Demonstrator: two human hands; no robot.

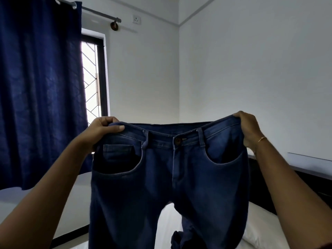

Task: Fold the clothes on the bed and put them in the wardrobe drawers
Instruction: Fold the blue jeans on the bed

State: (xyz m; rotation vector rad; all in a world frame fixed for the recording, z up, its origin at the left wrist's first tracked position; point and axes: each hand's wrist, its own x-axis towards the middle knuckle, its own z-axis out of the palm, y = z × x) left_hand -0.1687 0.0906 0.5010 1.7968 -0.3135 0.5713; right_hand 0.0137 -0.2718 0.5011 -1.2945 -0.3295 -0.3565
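Observation:
A pair of dark blue jeans [167, 177] hangs upright in front of me, front side facing me, waistband stretched wide. My left hand [103, 129] grips the left end of the waistband with fingers curled over it. My right hand [248, 128] grips the right end the same way; a thin gold bracelet sits on that wrist. The legs hang down over the white bed [258, 229], the right leg bunched near the bottom edge. No wardrobe or drawers are in view.
A dark blue curtain [39, 87] covers the window at left, with a lit strip of grilled window [90, 79] beside it. White walls meet in a corner ahead. A dark headboard [264, 194] and a white ledge run along the right wall.

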